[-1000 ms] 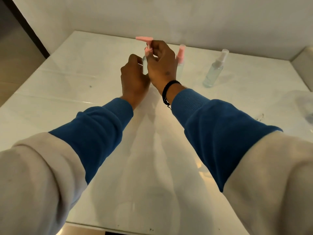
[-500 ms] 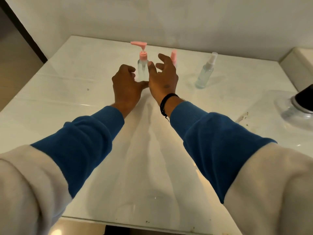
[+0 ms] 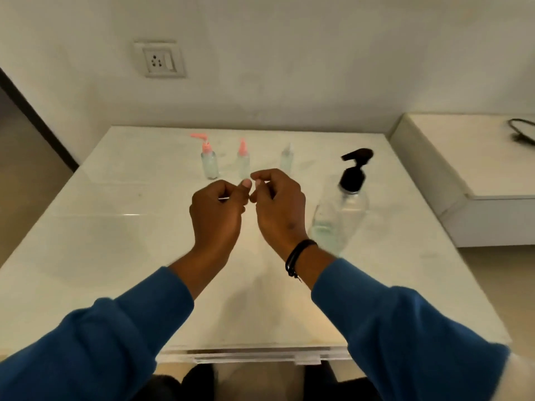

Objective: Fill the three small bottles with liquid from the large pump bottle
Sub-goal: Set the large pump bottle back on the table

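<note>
White table [image 3: 121, 256], wall socket [image 3: 159, 59]; bottles [image 3: 242, 162]

Left hand [image 3: 215, 218] and right hand [image 3: 279, 209] curled, empty, three small bottles [image 3: 242, 162] behind

Pink pump top on the far-left small bottle [image 3: 209, 164] beyond the fingers, pink cap on the middle bottle [image 3: 242, 163], clear cap on the third bottle [image 3: 286, 159]. Black pump crowns the clear large pump bottle [image 3: 340, 209]. Blue sleeves [image 3: 405, 328], black wristband [image 3: 298, 257], white glossy table [image 3: 115, 227].
</note>
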The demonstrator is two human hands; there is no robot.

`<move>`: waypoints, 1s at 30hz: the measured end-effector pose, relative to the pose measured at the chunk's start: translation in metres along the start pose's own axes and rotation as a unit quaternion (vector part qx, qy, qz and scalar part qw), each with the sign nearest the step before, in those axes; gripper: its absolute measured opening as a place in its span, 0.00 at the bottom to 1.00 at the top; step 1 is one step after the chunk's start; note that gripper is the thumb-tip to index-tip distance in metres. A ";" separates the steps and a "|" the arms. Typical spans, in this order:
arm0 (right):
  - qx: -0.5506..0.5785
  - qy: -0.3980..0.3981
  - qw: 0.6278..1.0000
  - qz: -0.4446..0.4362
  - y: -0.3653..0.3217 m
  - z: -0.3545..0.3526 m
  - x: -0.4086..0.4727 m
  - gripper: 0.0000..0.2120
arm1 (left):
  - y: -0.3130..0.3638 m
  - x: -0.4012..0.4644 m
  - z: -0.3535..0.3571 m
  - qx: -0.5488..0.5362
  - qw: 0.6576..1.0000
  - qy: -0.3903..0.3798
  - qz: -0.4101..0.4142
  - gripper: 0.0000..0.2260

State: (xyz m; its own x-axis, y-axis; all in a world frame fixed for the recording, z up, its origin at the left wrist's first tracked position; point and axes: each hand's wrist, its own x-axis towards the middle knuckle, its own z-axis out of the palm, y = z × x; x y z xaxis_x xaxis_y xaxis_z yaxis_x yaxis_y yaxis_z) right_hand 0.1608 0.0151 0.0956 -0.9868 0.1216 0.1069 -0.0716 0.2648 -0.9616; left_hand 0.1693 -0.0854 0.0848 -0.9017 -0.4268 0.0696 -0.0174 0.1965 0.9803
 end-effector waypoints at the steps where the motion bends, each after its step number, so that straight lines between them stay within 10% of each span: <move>1: 0.003 0.004 1.000 -0.008 -0.008 -0.010 -0.008 0.09 | 0.009 -0.010 0.005 -0.013 1.000 -0.010 -0.002 0.13; 11: -0.023 0.110 0.992 -0.064 -0.022 -0.127 -0.066 0.04 | 0.045 -0.083 0.059 0.005 0.995 -0.097 -0.016 0.07; 15: -0.041 0.169 0.985 -0.011 0.004 -0.156 -0.060 0.03 | 0.026 -0.087 0.076 0.130 0.965 -0.227 -0.033 0.34; 21: -0.046 0.070 0.994 0.071 0.035 -0.159 -0.043 0.29 | 0.003 -0.087 0.095 0.167 0.947 -0.275 -0.002 0.39; 30: 0.054 0.017 0.991 0.120 0.069 -0.136 -0.031 0.31 | -0.025 -0.080 0.106 0.154 0.954 -0.251 0.051 0.36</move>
State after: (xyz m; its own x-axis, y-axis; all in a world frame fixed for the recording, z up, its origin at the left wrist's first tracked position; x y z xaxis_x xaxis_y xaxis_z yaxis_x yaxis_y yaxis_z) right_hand 0.2066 0.1594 0.0606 -0.9719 0.2021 -0.1209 0.1472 0.1203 -0.9818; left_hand 0.1960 0.0371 0.0354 -0.9975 0.0695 -0.0104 0.0257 0.4984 0.8665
